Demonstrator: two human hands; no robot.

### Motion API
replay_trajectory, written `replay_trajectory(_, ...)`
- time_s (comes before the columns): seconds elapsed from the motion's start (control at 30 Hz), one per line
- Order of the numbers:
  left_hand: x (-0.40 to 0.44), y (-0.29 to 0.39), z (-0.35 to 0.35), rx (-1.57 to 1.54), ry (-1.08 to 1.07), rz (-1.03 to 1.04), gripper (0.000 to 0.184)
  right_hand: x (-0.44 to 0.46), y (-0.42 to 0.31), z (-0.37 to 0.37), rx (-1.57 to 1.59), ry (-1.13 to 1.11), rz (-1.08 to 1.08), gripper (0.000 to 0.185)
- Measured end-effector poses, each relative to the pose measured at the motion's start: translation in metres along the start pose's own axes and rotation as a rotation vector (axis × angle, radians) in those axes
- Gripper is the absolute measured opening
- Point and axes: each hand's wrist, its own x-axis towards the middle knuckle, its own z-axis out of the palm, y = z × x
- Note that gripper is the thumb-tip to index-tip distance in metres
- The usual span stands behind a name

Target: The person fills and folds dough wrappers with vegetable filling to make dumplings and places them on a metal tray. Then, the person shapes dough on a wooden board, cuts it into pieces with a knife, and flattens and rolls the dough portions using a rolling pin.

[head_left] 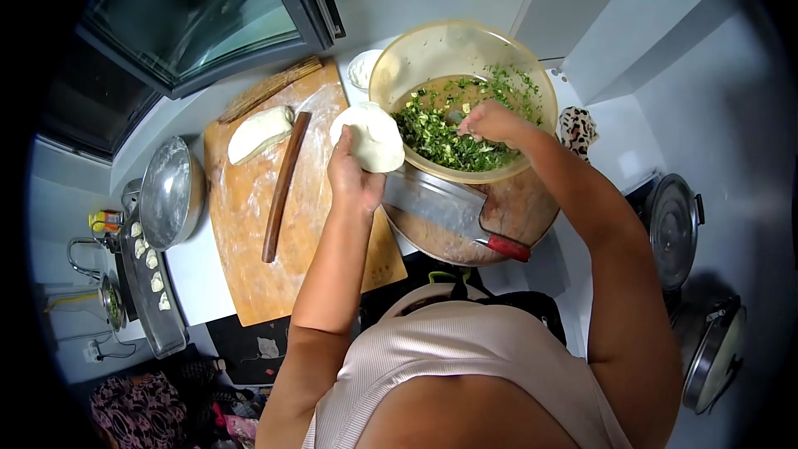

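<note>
1. Left hand (pixel 357 179) clamps a round white dough sheet (pixel 376 135) between thumb and fingers, seemingly keeping it flat beside the large translucent yellow bowl (pixel 399 62).
2. Right hand (pixel 496 126) reaches into chopped greens (pixel 445 143) inside; I cannot tell its grip.
3. Floured wooden board (pixel 241 224) on white tabletop (pixel 199 287), near a grey-framed window (pixel 220 12).

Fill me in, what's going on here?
The person's left hand holds a round dough wrapper, while the right hand is in the large bowl of chopped greens; whether it grips anything is unclear. A rolling pin and dough slab lie on the wooden board.
</note>
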Motion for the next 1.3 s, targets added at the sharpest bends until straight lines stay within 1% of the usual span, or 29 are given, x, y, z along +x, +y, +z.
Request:
replay_trajectory(0.03, 0.002, 0.002, 0.004, 0.028, 0.004, 0.021, 0.045, -0.003, -0.002, -0.003, 0.033, 0.013, -0.005, 0.012)
replay_trajectory(0.17, 0.013, -0.001, 0.032, 0.152, 0.005, 0.105, 0.045, -0.022, -0.027, -0.032, -0.044, 0.072, -0.025, 0.011)
replay_trajectory(0.23, 0.033, -0.016, 0.041, 0.198, 0.030, 0.058, 0.045, -0.031, -0.043, -0.047, -0.050, 0.075, -0.071, 0.012)
replay_trajectory(0.27, 0.041, -0.026, 0.046, 0.202, 0.028, 0.038, 0.046, -0.036, -0.051, -0.050, -0.051, 0.133, -0.098, 0.012)
replay_trajectory(0.3, 0.040, -0.033, 0.058, 0.155, 0.021, -0.037, 0.046, -0.043, -0.061, -0.051, -0.052, 0.191, -0.124, 0.011)
replay_trajectory(0.33, 0.045, -0.043, 0.063, 0.024, -0.005, -0.101, 0.047, -0.048, -0.068, -0.051, -0.053, 0.251, -0.151, 0.011)
replay_trajectory(0.37, 0.050, -0.053, 0.069, -0.045, -0.040, -0.112, 0.048, -0.051, -0.072, -0.051, -0.132, 0.310, -0.160, 0.012)
replay_trajectory(0.47, 0.048, -0.074, 0.090, -0.232, -0.128, -0.109, 0.051, -0.062, -0.066, -0.036, -0.487, 0.650, -0.442, 0.012)
replay_trajectory(0.5, 0.048, -0.078, 0.095, -0.269, -0.144, -0.111, 0.052, -0.062, -0.058, -0.027, -0.597, 0.793, -0.605, 0.015)
replay_trajectory(0.6, 0.050, -0.081, 0.107, -0.356, -0.165, -0.113, 0.054, -0.077, -0.047, -0.001, -0.702, 0.899, -0.610, 0.021)
replay_trajectory(0.63, 0.051, -0.082, 0.109, -0.370, -0.169, -0.108, 0.054, -0.077, -0.037, 0.004, -0.763, 0.940, -0.729, 0.030)
replay_trajectory(0.73, 0.052, -0.080, 0.116, -0.377, -0.155, -0.123, 0.054, -0.079, -0.022, 0.023, -0.732, 0.930, -0.668, 0.037)
replay_trajectory(0.83, 0.051, -0.079, 0.117, -0.363, -0.129, -0.178, 0.054, -0.084, -0.018, 0.030, -0.808, 0.935, -0.707, 0.040)
replay_trajectory(0.93, 0.049, -0.079, 0.112, -0.346, -0.130, -0.209, 0.054, -0.091, -0.022, 0.031, -0.796, 0.924, -0.695, 0.040)
replay_trajectory(1.03, 0.048, -0.080, 0.104, -0.330, -0.160, -0.224, 0.054, -0.096, -0.031, 0.029, -0.695, 0.981, -0.779, 0.041)
replay_trajectory(1.13, 0.051, -0.082, 0.101, -0.304, -0.196, -0.230, 0.059, -0.095, -0.039, 0.028, -0.713, 0.995, -0.839, 0.041)
replay_trajectory(1.23, 0.050, -0.078, 0.101, -0.286, -0.172, -0.238, 0.060, -0.097, -0.036, 0.030, -0.776, 0.890, -0.723, 0.045)
replay_trajectory(1.3, 0.052, -0.075, 0.100, -0.298, -0.186, -0.251, 0.060, -0.097, -0.032, 0.030, -0.740, 0.889, -0.765, 0.043)
